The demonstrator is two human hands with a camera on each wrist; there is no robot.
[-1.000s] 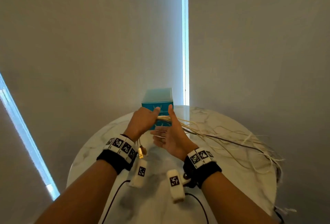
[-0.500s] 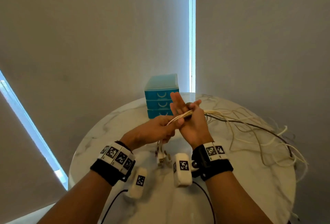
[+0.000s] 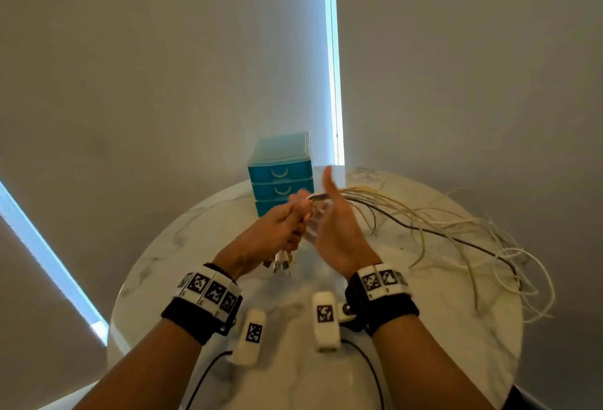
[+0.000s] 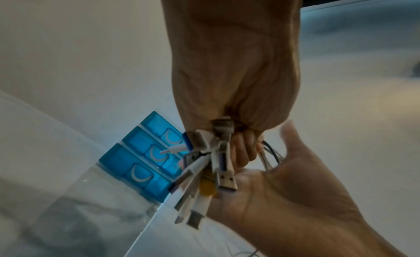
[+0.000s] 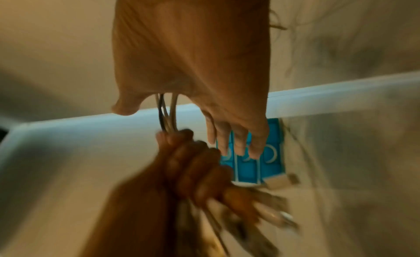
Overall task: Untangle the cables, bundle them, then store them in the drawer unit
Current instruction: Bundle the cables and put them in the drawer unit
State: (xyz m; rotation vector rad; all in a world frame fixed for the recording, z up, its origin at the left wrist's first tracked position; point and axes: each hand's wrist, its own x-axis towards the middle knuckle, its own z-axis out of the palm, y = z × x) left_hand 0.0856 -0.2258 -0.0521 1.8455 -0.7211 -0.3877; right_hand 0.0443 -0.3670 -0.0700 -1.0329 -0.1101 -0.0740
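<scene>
Fingers of our left hand (image 3: 280,230) curl into a fist round the gathered cables (image 3: 424,223), near the plug ends (image 4: 204,171), which splay out below the fist in the left wrist view. Our right hand (image 3: 336,230) stands beside it at the frame's centre, flat and straight-fingered, thumb up; the strands run past its palm, and we cannot tell whether it presses them. From there the cables fan out toward the right of the head view and end in loose loops on the desk (image 3: 293,377), some reaching its right rim.

We judge the task partly done: the ends are collected in one grip, but the long runs are not yet coiled or tied, and nothing is stored.

At the upper centre, behind our hands, the blue drawer unit (image 3: 280,174) sits on the desk's far edge. All three drawers look closed; what they hold we cannot see.
</scene>
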